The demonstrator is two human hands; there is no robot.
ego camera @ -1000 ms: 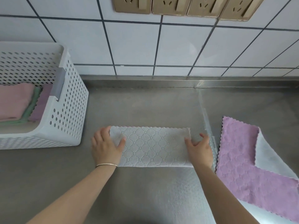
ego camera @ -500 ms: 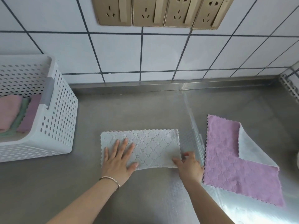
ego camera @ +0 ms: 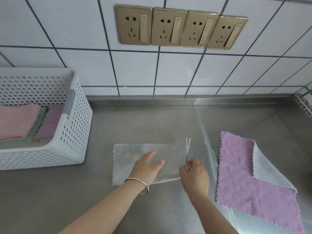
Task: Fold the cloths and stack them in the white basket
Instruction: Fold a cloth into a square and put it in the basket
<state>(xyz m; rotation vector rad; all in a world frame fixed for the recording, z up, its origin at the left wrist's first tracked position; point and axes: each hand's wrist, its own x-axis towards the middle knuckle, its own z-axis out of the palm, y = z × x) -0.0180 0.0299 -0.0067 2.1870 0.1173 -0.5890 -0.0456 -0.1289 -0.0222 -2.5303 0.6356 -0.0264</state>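
Observation:
A pale grey cloth (ego camera: 128, 157), folded to a long rectangle, lies on the steel counter in front of me. My left hand (ego camera: 148, 166) presses flat on its middle, fingers spread. My right hand (ego camera: 195, 174) pinches the cloth's right edge and lifts it a little off the counter. The white basket (ego camera: 76, 125) with perforated walls stands at the left; inside lie folded pink, green and purple cloths (ego camera: 18, 122). A purple cloth (ego camera: 244, 179) lies spread out at the right, with a white cloth (ego camera: 266, 164) under it.
The steel counter (ego camera: 152, 122) runs back to a white tiled wall with a row of gold sockets (ego camera: 180, 27). A perforated metal part (ego camera: 303, 105) shows at the far right edge.
My left hand stays pressed on the grey cloth's middle. My right hand has pinched the cloth's right edge and raised it. The view has tilted upward.

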